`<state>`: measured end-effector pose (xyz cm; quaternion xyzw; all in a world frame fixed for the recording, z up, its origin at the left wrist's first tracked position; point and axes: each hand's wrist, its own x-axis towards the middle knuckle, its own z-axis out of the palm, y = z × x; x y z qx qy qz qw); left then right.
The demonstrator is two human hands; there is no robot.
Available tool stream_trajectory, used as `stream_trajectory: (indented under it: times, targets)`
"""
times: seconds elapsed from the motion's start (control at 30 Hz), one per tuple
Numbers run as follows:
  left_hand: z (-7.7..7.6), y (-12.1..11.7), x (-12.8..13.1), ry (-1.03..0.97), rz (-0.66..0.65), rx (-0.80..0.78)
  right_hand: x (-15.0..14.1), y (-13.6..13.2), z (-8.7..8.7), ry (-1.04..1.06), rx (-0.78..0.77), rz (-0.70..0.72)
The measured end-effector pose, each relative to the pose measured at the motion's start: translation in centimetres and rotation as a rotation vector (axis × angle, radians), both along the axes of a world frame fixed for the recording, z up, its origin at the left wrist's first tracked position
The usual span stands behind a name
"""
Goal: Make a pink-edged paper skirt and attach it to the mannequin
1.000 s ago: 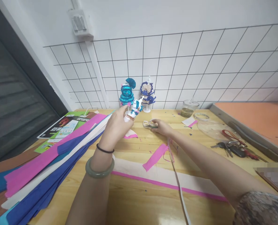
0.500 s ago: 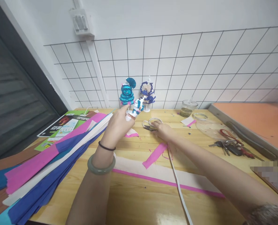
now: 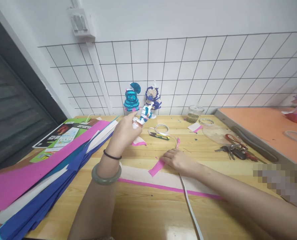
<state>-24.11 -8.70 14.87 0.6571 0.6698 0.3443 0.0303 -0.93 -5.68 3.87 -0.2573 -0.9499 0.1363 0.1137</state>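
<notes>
My left hand [image 3: 124, 131], fingers wrapped round its lower end, holds up a small paper-covered figure [image 3: 145, 113] in white, blue and brown. Behind it stand a teal ruffled paper figure [image 3: 131, 99] and a purple-and-cream one [image 3: 152, 91]. Low over the table, my right hand [image 3: 174, 160] has its fingers curled on the upper end of a short pink paper strip [image 3: 155, 168]; the fingertips are partly hidden. Beneath lies a long cream paper band [image 3: 138, 175] with a pink edge. A narrow white strip [image 3: 188, 200] runs toward me from under the hand.
Yellow-and-black snips [image 3: 159, 136] lie by a roll of tape [image 3: 162, 128]. Long crepe paper sheets [image 3: 50, 170] cover the left side. At the right are a glass jar [image 3: 194, 114], keys [image 3: 234, 151] and an orange-topped raised surface [image 3: 260, 133]. A wire grid lines the wall.
My right hand has come back toward me from the snips and tape to the pink strip, leaving the snips on the table. My left hand still holds the figure. The view has shifted slightly right.
</notes>
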Motion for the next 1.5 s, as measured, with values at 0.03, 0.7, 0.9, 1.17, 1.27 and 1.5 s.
stream_trajectory:
  times: [0.03,0.7,0.9,1.17,1.27,1.5]
  targets:
    - [0.0,-0.1,0.1,0.001,-0.002,0.002,-0.2,0.1,-0.3,0.057,-0.070,-0.031]
    - [-0.2,0.2,0.7,0.030,-0.018,-0.052,5.6,2.0,1.2,0.189,-0.577,-0.319]
    - [-0.6,0.3,0.8,0.043,-0.061,-0.034,5.0,0.7,0.2,0.197,-0.406,-0.271]
    - [-0.7,0.5,1.2,0.041,-0.052,-0.032,3.5,0.7,-1.3,0.000,-0.157,-0.406]
    - [-0.7,0.5,1.1,0.043,-0.061,-0.033,4.8,2.0,-0.5,-0.057,-0.107,-0.479]
    - [-0.4,0.2,1.4,0.003,-0.076,-0.036,13.2,10.4,5.1,-0.146,0.087,-0.771]
